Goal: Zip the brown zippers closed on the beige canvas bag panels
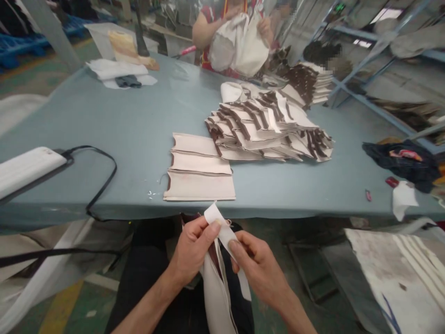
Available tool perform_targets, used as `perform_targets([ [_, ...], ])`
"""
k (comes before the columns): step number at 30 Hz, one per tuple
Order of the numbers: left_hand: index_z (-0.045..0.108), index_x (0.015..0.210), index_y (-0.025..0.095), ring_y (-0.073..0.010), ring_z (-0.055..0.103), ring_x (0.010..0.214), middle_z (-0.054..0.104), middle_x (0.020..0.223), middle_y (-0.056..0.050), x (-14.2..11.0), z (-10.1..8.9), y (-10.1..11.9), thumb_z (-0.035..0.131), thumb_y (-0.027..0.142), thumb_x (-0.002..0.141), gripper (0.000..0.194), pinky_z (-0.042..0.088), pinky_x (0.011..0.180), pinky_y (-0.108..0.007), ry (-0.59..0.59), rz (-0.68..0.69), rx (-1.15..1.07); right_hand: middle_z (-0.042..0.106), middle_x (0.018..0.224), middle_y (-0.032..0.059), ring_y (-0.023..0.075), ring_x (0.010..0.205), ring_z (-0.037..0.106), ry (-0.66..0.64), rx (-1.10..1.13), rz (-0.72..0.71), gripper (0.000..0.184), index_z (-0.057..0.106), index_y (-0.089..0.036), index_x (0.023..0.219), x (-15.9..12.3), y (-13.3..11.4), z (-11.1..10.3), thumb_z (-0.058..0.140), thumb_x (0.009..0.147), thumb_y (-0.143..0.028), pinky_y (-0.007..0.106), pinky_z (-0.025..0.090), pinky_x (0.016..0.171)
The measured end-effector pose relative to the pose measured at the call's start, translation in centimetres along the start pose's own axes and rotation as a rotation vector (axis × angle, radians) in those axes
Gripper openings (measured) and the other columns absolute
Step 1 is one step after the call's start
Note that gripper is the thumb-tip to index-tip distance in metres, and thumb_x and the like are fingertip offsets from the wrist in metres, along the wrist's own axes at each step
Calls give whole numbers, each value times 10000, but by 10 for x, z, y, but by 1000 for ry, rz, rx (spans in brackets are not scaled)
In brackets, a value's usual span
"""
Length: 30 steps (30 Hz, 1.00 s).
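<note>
Between both hands is a white strip, stretched slantwise near the table's front edge. My left hand is closed, its thumb pressing the strip's upper end. Lower down the strip, my right hand pinches it between thumb and fingers. A long beige fabric piece with a dark inside hangs over my lap below the strip; its upper end is partly hidden by my hands. Just beyond, three beige sewn panels with brown edges lie overlapping on the table.
A large pile of beige and brown sewn pieces covers the table's middle right. A white device with a black strap is at left. Across the table a person holds pale fabric. Dark cloth lies at right.
</note>
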State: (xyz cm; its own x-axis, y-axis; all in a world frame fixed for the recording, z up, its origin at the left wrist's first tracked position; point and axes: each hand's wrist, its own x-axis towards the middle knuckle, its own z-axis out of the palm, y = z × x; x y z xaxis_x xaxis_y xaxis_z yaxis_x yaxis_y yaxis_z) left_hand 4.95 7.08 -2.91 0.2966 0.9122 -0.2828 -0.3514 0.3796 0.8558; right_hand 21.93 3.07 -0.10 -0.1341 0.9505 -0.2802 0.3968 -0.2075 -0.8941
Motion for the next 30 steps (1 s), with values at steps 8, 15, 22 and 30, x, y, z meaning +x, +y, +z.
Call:
perform_targets([
  [8,786,829,120,-125,509,548,635,644,-24,-37,-4,6,709,526,904,421,389,497,-211,118,142,346,654,720,-5,143,639,558,-73,16,55,358,665,-207,867,-26,18,6,522,1034,-489,274,412,623],
  [15,770,696,158,-101,510,477,608,543,18,-64,4,19,654,281,910,273,357,469,-193,142,441,693,756,1173,57,229,1084,672,170,37,-323,259,721,-235,1154,-18,-6,10,641,937,-351,350,509,960],
  [22,705,616,158,-67,490,449,549,514,56,-76,1,22,604,203,909,313,352,450,-152,189,579,776,768,908,8,153,838,688,166,304,-449,66,727,-213,918,-11,-39,55,669,949,-221,267,528,805],
  [30,711,633,158,-78,494,489,578,549,49,-97,-4,17,583,221,897,300,361,444,-155,270,426,703,711,781,-10,122,695,586,73,449,-228,195,751,-184,873,-17,-35,80,686,946,-353,242,473,669],
])
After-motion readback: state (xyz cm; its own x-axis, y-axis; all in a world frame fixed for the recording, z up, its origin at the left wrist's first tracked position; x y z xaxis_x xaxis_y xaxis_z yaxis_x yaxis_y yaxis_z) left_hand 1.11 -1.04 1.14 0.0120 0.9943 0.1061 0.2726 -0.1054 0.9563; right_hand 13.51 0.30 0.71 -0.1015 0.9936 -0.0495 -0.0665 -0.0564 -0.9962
